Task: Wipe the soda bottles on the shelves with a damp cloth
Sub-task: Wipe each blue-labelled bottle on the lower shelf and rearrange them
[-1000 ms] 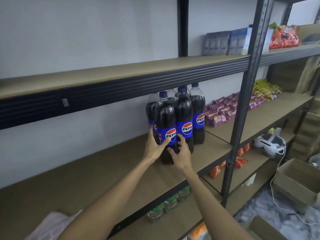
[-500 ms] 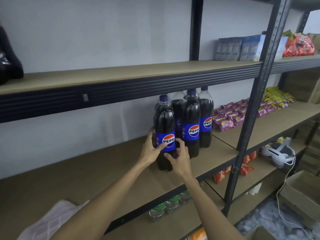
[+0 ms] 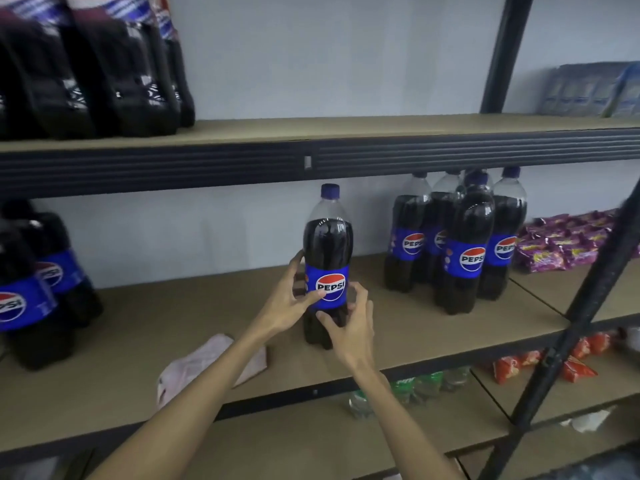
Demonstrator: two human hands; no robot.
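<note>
Gripped the lone Pepsi bottle (image 3: 328, 237), upright left of the bottle cluster (image 3: 460, 244), with left hand (image 3: 287, 303) round its middle and right hand (image 3: 353, 327) lower. Probably best steadied one-handed while fetching the cloth (image 3: 188, 368), further left.

You have one view here, from the camera on your head. It faces the shelving almost square-on from close range and is tipped slightly downward. The middle shelf (image 3: 415, 341) runs across the centre of the frame, with the Pepsi bottle (image 3: 328, 258) close to dead centre. The upper shelf (image 3: 381, 128) lies just below your eye line, so you see its top at a shallow angle. Your forearms come in from the bottom edge, and your left hand (image 3: 291, 299) and right hand (image 3: 349, 323) meet mid-frame. The wide lens slants the dark upright post (image 3: 585, 306) at the right, and the lower shelf (image 3: 311, 431) shows beneath.
</note>
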